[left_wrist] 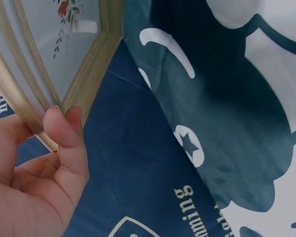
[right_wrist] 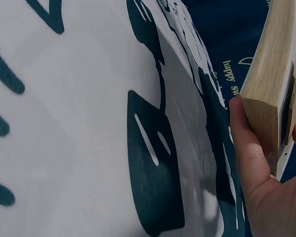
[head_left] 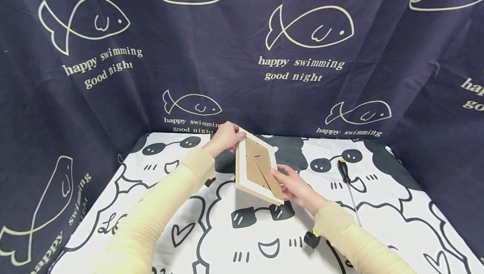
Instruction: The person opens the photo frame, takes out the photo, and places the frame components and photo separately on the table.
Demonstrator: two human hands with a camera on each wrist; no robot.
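Observation:
A wooden picture frame (head_left: 252, 172) is held up tilted above the table, its brown backing board and stand leg turned toward the head camera. My left hand (head_left: 227, 136) grips its upper left corner. In the left wrist view, the left thumb and fingers pinch the frame's wooden edge (left_wrist: 91, 64), and a floral picture (left_wrist: 64, 29) shows on the front. My right hand (head_left: 296, 185) holds the lower right side, with the thumb on the back. The right wrist view shows right fingers (right_wrist: 249, 148) under the pale wooden edge (right_wrist: 269, 84).
A screwdriver (head_left: 343, 171) with a black and yellow handle lies on the right of the table, its shaft partly behind the right sleeve. The table wears a white cloth (head_left: 223, 246) with cartoon sheep. A dark blue curtain (head_left: 234, 55) with fish drawings hangs behind.

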